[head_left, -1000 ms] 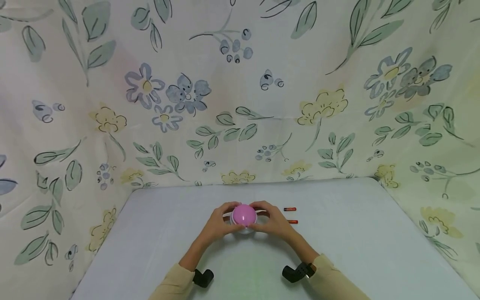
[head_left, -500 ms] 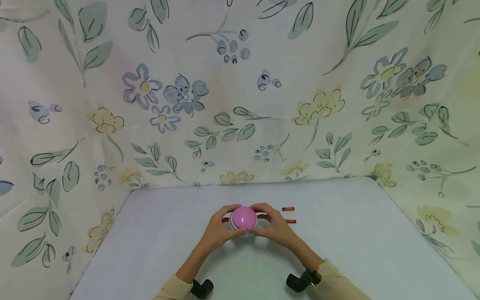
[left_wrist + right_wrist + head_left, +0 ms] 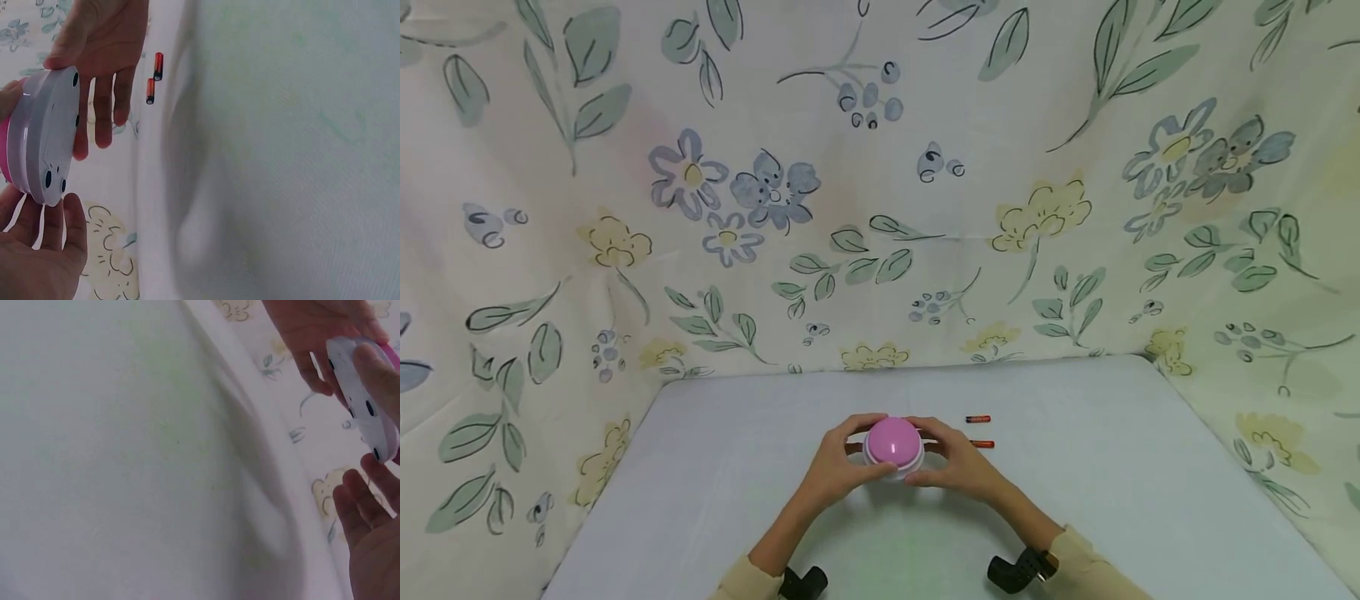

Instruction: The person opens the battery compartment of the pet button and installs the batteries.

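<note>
Between my two hands is a round push button (image 3: 893, 440) with a glossy pink dome on a white base. It is held up off the table. Its flat white underside (image 3: 59, 134), with black feet and small holes, shows in the left wrist view. My left hand (image 3: 841, 467) grips the rim from the left, its thumb at the near edge. From the right, my right hand (image 3: 958, 464) holds the opposite rim, thumb low in front and fingers behind. In the right wrist view the white base (image 3: 359, 394) stands on edge between both hands.
Two red batteries with black ends, a far one (image 3: 978, 419) and a nearer one (image 3: 983, 444), lie on the white tabletop (image 3: 1097, 467) beyond the right hand. Floral fabric (image 3: 880, 208) hangs behind and at both sides. A black camera (image 3: 1021, 570) is strapped to the right wrist.
The push button has shifted slightly toward me and to the right, held by both hands. The right thumb has moved down from the dome's front edge toward the base.
</note>
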